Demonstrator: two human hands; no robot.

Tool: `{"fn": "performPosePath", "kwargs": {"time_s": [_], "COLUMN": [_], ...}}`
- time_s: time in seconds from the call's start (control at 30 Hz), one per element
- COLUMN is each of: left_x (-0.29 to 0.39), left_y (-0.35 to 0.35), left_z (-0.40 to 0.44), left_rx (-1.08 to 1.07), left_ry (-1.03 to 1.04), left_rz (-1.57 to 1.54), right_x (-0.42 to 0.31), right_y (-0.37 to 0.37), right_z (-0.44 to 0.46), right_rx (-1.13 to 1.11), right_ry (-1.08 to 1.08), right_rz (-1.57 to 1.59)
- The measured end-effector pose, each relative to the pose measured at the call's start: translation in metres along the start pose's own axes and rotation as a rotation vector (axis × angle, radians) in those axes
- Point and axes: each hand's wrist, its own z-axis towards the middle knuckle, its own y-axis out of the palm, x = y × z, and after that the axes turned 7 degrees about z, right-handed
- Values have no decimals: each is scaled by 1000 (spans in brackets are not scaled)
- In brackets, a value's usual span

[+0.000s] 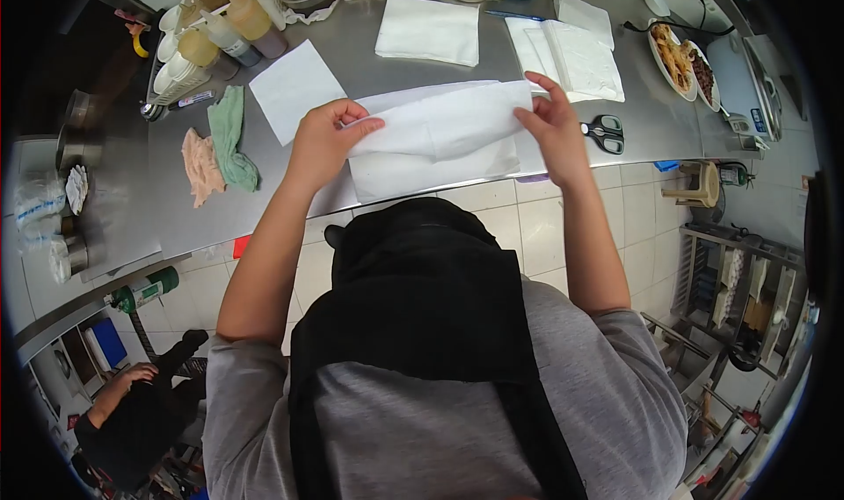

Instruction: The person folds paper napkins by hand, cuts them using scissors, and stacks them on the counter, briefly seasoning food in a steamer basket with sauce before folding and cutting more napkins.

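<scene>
Between my two hands a white paper sheet (440, 122) is held by its ends, partly folded over, above the front edge of the steel table (272, 170). My left hand (334, 139) pinches its left end between thumb and fingers. At the right end my right hand (554, 126) grips the paper, thumb and fingers around its edge. Another white sheet (387, 179) lies beneath it. A single sheet (297, 88) rests left of my hands, and a white stack (428, 30) lies behind them. Black-handled scissors (604, 134) are just right of my right hand.
More white packets (580, 60) lie at the back right, near two plates of food (673, 56). Green (230, 139) and peach cloths (202, 166) lie left. Squeeze bottles (255, 25) stand in a basket at the back left. A person (132, 425) is behind, lower left.
</scene>
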Motion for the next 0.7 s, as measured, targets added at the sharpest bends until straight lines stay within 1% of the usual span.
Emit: {"fn": "performPosePath", "kwargs": {"time_s": [0.03, 0.07, 0.1, 0.13, 0.17, 0.2, 0.27, 0.3, 0.33, 0.4, 0.43, 0.47, 0.53, 0.57, 0.63, 0.67, 0.7], "left_x": [-9, -9, -4, 9, 24, 49, 64, 67, 63, 42, 25, 3, -42, -47, -48, -49, -48], "left_y": [0, -3, -9, -18, -30, -43, -66, -65, -63, -52, -46, -36, -12, -7, 5, 9, 12], "left_z": [6, 3, 2, -1, -16, -38, -65, -71, -66, -33, -16, 0, 23, 26, 29, 30, 31], "left_rx": [-40, -38, -134, -228, -357, -485, -822, -743, -745, -498, -428, -360, -178, -181, 130, 128, 193], "left_ry": [-61, -66, -72, -77, -16, 48, 27, 14, 10, -33, -48, -65, -38, -40, 53, 53, 39], "left_rz": [-136, -134, -199, -264, -207, -151, -362, -412, -413, -141, -41, 57, 95, 95, 311, 309, 306], "right_x": [20, 31, 26, 13, -1, -17, -45, -46, -42, -22, 9, 26, 46, 57, 73, 79, 81], "right_y": [-2, -3, -3, -2, -2, -4, -11, -14, -11, -4, -8, -1, 12, 11, 10, 7, 7], "right_z": [8, 10, 7, 0, -10, -20, -36, -35, -32, -14, 0, 8, 16, 21, 26, 27, 28], "right_rx": [30, 60, 55, -10, -72, -74, -240, -261, -260, -132, -112, -66, 54, 54, 87, 87, 109], "right_ry": [21, 46, 47, 61, 79, 84, 241, 229, 233, 136, 7, -37, -97, -94, -406, -405, -424], "right_rz": [-42, -83, -82, -69, -55, -54, 312, 284, 285, -61, -267, -313, -510, -509, -700, -701, -721]}}
